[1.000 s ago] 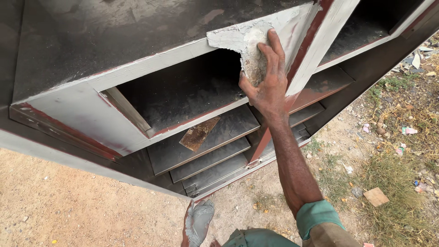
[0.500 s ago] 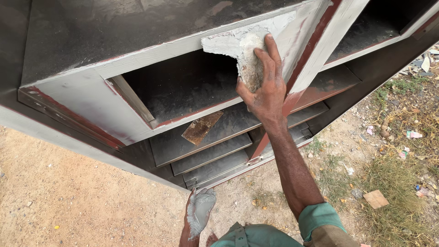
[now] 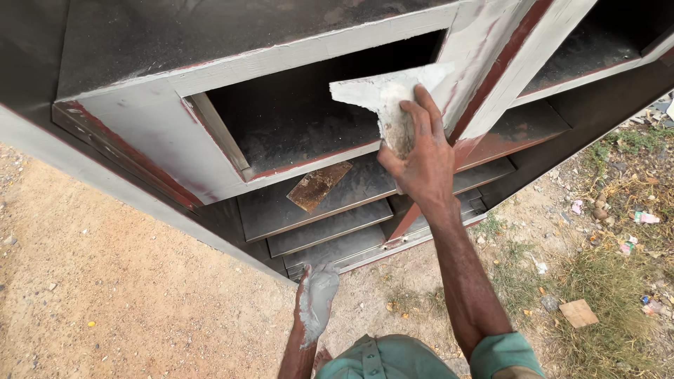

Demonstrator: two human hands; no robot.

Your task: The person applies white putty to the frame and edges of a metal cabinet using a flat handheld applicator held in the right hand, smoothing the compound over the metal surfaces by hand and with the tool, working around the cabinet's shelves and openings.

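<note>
— While it is raised up against the cabinet, what is the right hand [image 3: 421, 165] doing?

— It is closed around a flat putty blade [image 3: 382, 95] caked in pale grey filler, fingers wrapped over the back of the blade. The wide edge of the blade points left and lies against the grey-white front of the metal cabinet [image 3: 161, 133], just at the foot of the slanted upright post [image 3: 491, 63] that shows red primer along its edge.

— And the other one?

— The left hand [image 3: 314, 302] is low, near the person's green shirt [image 3: 393, 354]. It holds a lump of the same grey filler [image 3: 319, 295] smeared over what it grips; whether a second tool lies under the filler I cannot tell. It is well apart from the blade.

— What lies around the blade?

— Directly behind it is an open dark compartment [image 3: 302, 126] with a dusty floor. Below that compartment several grey shelves [image 3: 330, 224] step downward, and a rusty brown flat plate [image 3: 319, 186] rests on the uppermost one, left of the right wrist.

— Beyond the cabinet?

— Sandy ground [image 3: 105, 295] on the left. On the right, sparse grass [image 3: 611, 281] with scattered litter and a small flat brown piece [image 3: 579, 313].
</note>
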